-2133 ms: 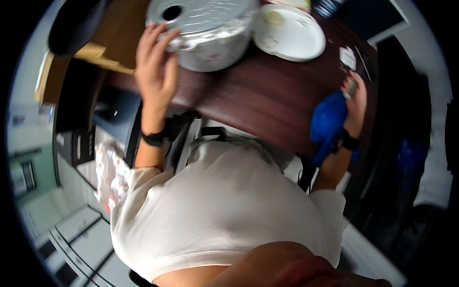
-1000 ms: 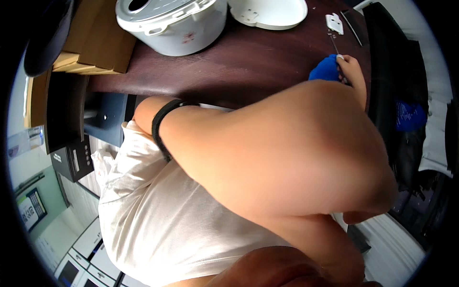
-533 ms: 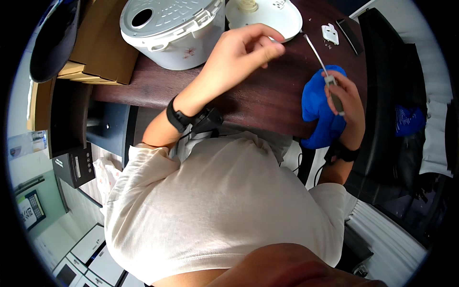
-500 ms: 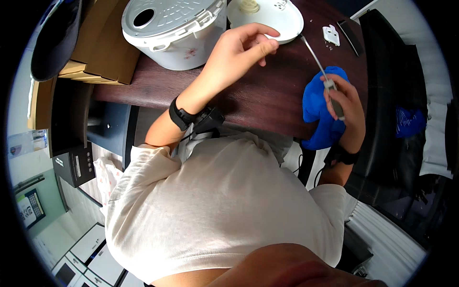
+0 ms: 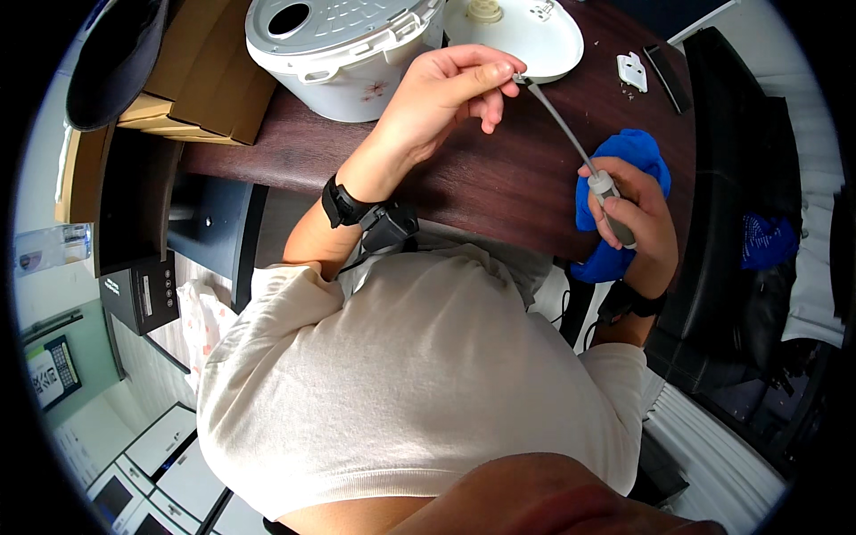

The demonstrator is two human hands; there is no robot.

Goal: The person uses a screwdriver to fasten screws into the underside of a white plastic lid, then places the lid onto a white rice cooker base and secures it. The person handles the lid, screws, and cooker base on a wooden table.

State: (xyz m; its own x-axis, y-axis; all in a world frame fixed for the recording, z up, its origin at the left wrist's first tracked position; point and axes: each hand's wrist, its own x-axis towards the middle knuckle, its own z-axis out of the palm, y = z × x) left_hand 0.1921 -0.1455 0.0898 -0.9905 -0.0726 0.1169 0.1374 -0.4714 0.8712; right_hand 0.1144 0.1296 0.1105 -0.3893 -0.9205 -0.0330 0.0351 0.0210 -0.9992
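My left hand [image 5: 450,89] is closed in a pinch, thumb against forefinger, on a small silvery piece [image 5: 520,79] that looks like a screw. The tip of a screwdriver [image 5: 563,125] meets that piece at the fingertips. My right hand [image 5: 637,209] wraps round the screwdriver's grey handle, its shaft slanting up and to the left. Just beyond both sets of fingers lies a white lid-like cover [image 5: 557,45] with a cream round part [image 5: 484,11] on it. A blue cloth [image 5: 637,152] is bunched under and behind my right hand.
A white bucket [image 5: 343,94] with a grey lid stands at the back left, beside cardboard boxes [image 5: 209,80]. At the right of the dark table [image 5: 267,147] lie a small white plastic part [image 5: 632,71], several tiny loose bits and a dark phone-like slab [image 5: 667,78]. A black sofa [image 5: 740,178] borders the right side.
The screwdriver's tip has moved left, from over the white cover's edge to my left fingertips. My left thumb and forefinger have closed together. The view has shifted slightly.
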